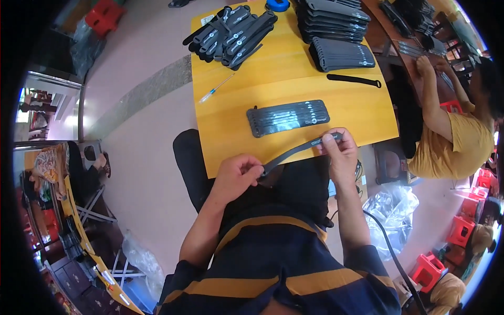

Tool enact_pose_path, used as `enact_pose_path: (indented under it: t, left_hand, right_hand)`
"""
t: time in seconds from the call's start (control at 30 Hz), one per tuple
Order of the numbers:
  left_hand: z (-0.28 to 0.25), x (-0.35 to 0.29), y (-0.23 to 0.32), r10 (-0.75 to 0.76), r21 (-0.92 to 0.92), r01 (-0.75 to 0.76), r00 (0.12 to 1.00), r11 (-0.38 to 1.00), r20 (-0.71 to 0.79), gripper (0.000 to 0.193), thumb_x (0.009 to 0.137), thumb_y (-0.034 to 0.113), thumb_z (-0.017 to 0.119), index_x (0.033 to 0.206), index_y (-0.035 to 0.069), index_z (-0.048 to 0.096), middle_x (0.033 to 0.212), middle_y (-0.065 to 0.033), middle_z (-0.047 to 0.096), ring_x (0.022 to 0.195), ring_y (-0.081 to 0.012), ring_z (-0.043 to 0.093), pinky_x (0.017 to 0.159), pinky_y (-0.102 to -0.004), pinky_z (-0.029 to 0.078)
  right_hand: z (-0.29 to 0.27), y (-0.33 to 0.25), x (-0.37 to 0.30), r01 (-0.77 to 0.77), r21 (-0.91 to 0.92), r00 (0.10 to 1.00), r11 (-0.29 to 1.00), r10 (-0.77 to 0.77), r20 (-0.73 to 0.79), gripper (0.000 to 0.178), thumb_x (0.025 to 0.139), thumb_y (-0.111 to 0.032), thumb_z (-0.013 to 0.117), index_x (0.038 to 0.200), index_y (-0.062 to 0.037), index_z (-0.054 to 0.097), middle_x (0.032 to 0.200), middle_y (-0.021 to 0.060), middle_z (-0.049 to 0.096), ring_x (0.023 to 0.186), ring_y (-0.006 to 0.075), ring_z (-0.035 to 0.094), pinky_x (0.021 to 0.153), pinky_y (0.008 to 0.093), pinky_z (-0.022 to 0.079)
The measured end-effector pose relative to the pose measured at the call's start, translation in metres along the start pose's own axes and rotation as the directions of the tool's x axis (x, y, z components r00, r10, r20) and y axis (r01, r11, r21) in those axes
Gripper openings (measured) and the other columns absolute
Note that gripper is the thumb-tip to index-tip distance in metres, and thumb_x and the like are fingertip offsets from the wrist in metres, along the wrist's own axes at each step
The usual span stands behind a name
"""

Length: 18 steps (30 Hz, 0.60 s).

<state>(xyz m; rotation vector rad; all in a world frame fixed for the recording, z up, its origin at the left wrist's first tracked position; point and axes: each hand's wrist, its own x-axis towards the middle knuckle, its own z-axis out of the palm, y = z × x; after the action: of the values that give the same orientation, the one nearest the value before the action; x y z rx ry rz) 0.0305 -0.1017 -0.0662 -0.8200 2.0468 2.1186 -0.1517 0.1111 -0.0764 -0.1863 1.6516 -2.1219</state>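
Observation:
A dark grey strap (290, 153) with small pale printing is stretched between my two hands, just over the near edge of the yellow table (231, 113). My left hand (240, 176) pinches its lower left end. At its upper right end, my right hand (340, 153) grips it between thumb and fingers. Right beyond the strap lies a flat row of similar grey straps (287, 118), set side by side. A single black strap (354, 80) with a rounded, holed end rests farther off on the right.
Bundled straps (231, 35) heap at the table's far left, and stacked straps (344, 54) stand far right. A screwdriver (216, 88) with a thin shaft lies on the left; a blue round object (277, 5) sits at the back. A person in a yellow shirt (451, 142) works at a brown table on the right.

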Motion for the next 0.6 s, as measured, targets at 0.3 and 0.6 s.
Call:
enact_pose_path:
  t: [0.3, 0.6]
  left_hand:
    - [-0.009, 0.035, 0.01, 0.065, 0.126, -0.041, 0.979, 0.991, -0.191, 0.012, 0.098, 0.008, 0.069, 0.099, -0.004, 0.071, 0.078, -0.0041, 0.07, 0.065, -0.0082, 0.065, 0.06, -0.023, 0.05]
    - [-0.015, 0.057, 0.015, 0.034, 0.266, 0.03, 0.972, 0.964, -0.233, 0.017, 0.096, 0.012, 0.071, 0.094, -0.005, 0.072, 0.073, -0.0061, 0.07, 0.063, -0.0101, 0.064, 0.06, -0.0255, 0.051]
  right_hand:
    - [-0.024, 0.006, 0.029, 0.06, -0.39, 0.997, 0.919, -0.04, 0.06, 0.014, 0.102, -0.014, 0.071, 0.105, -0.0009, 0.071, 0.082, -0.0023, 0.067, 0.076, 0.0057, 0.062, 0.071, 0.0225, 0.051]
    - [-0.015, 0.001, 0.048, 0.09, -0.616, 0.996, 0.783, -0.07, 0.058, 0.015, 0.102, -0.015, 0.071, 0.107, -0.0005, 0.072, 0.079, 0.0028, 0.069, 0.072, 0.0094, 0.062, 0.068, 0.0256, 0.051]
